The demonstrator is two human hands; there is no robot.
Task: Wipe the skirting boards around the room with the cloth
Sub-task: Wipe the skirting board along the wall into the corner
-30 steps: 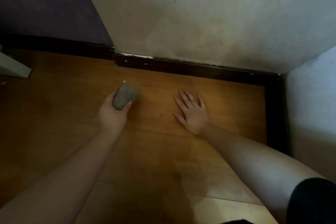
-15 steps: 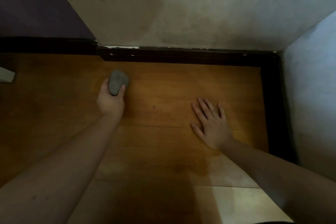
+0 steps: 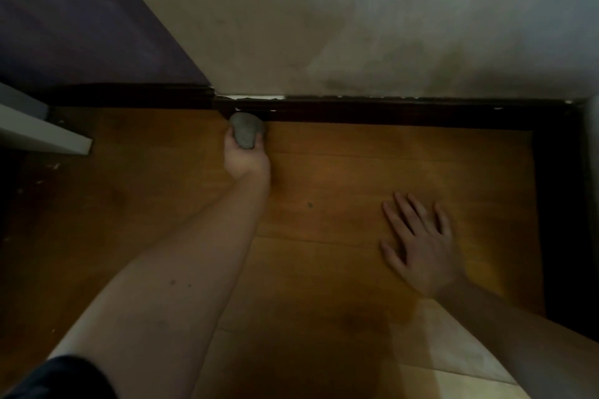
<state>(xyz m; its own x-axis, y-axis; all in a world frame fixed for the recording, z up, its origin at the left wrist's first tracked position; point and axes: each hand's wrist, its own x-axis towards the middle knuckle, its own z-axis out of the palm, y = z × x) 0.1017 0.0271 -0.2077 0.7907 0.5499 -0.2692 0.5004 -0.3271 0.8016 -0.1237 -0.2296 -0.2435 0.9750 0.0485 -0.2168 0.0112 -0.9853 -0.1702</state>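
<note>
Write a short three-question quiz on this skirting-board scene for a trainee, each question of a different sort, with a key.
1. True or false: the right hand grips the cloth.
2. Multiple choice: where is the cloth? A) lying loose on the wooden floor; B) at the dark skirting board, near the wall corner; C) on the white board at the left edge.
3. Fill in: the right hand lies ____ on the floor, fingers spread.

Key
1. False: the left hand grips it.
2. B
3. flat
</note>
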